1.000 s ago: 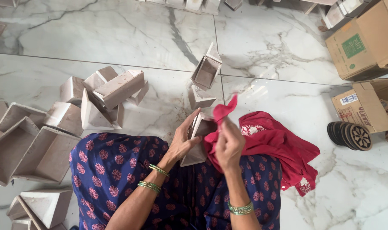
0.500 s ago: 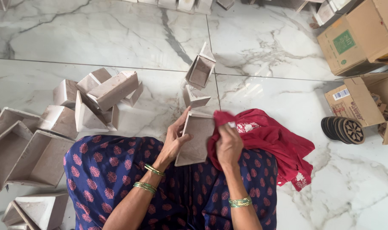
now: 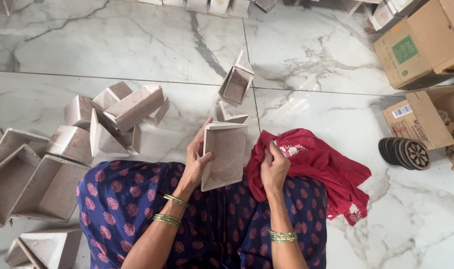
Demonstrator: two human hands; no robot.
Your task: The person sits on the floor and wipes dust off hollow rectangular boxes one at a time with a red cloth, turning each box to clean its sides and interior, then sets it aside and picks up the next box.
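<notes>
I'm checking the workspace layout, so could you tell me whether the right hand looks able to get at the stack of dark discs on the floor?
Probably yes. The right hand grips the red cloth, which lies between it and the dark discs, but bare floor leaves a free path. The hand is occupied, though.

Tray (image 3: 226, 154) on the lap, left hand (image 3: 197, 159) at its left edge; cloth (image 3: 311, 164) right of it under the right hand (image 3: 274, 167). More trays (image 3: 112, 117) on the floor left, boxes (image 3: 421, 40) far right.
</notes>
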